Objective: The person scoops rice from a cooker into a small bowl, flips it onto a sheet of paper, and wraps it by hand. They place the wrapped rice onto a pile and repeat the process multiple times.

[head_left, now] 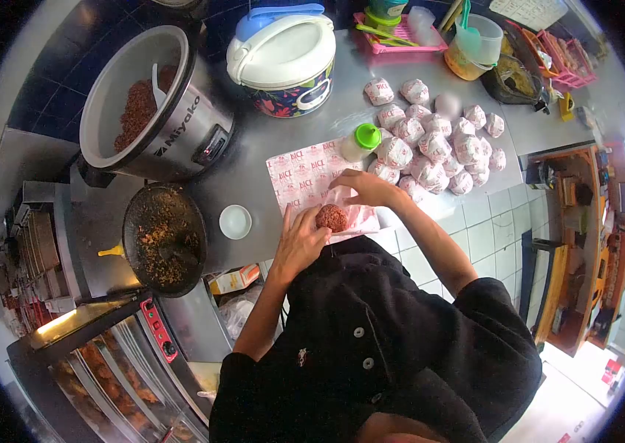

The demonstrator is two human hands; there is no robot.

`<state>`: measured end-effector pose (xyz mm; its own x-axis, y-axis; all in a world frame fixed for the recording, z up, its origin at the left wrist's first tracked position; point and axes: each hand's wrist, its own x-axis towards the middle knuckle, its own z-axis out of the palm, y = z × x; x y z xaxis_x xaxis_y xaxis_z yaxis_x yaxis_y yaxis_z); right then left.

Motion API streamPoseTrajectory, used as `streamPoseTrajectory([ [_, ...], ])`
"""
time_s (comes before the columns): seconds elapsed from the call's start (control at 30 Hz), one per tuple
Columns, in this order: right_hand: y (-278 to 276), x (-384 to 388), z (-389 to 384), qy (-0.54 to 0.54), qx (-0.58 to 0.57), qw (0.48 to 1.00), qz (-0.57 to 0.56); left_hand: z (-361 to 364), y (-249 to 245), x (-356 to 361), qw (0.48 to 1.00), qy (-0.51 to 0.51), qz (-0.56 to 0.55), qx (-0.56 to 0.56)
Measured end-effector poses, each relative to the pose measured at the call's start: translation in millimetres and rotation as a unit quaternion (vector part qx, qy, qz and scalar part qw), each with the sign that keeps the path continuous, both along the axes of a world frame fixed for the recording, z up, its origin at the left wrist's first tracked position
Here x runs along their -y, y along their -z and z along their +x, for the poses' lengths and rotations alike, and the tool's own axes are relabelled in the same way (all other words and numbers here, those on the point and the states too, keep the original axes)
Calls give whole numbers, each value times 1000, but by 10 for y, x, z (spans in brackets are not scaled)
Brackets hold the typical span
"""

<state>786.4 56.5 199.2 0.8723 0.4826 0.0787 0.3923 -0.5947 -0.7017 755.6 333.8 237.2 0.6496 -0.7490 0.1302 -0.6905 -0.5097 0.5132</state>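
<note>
A round ball of reddish-brown rice [332,218] rests on printed wrapping paper [294,177] at the counter's front edge. My left hand [300,242] is beside the ball, thumb and fingers curved against its left side. On the far right side of the ball, my right hand [369,189] has its fingers bent down onto a lifted part of the paper. Just behind that hand stands a squeeze bottle with a green cap [363,140]. Several paper-wrapped bundles [431,148] are heaped to the right.
A Miyako rice cooker [179,140] holding reddish rice stands at left, near a dark pan [165,240] of chopped food. A small white bowl [235,221] sits between pan and paper. Behind are a flowered container [287,74], a pink tray [401,40] and a clear bucket [475,48].
</note>
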Motion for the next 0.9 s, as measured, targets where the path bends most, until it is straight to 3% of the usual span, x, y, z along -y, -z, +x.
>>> streamPoseTrajectory([
  [0.17, -344, 57, 7, 108, -187, 959, -184, -31, 3, -32, 1000, -14, -9, -8],
  [0.27, -172, 66, -122, 44, 80, 957, -276, -34, -49, -32, 1000, -22, -14, -9],
  [0.4, -117, -171, -95, -4, 86, 963, -257, -40, -93, -23, 1000, -23, -1, 4],
  [0.43, -68, -242, -95, -36, 138, 946, -292, -39, -102, -21, 1000, -15, 2, 9],
  [0.67, -160, -500, -712, 14, 155, 969, -192, -24, -62, 60, 996, 83, 8, 40],
  [0.9, -293, -604, -1000, 86, -5, 993, -83, 66, 232, 21, 992, 117, -45, -7],
])
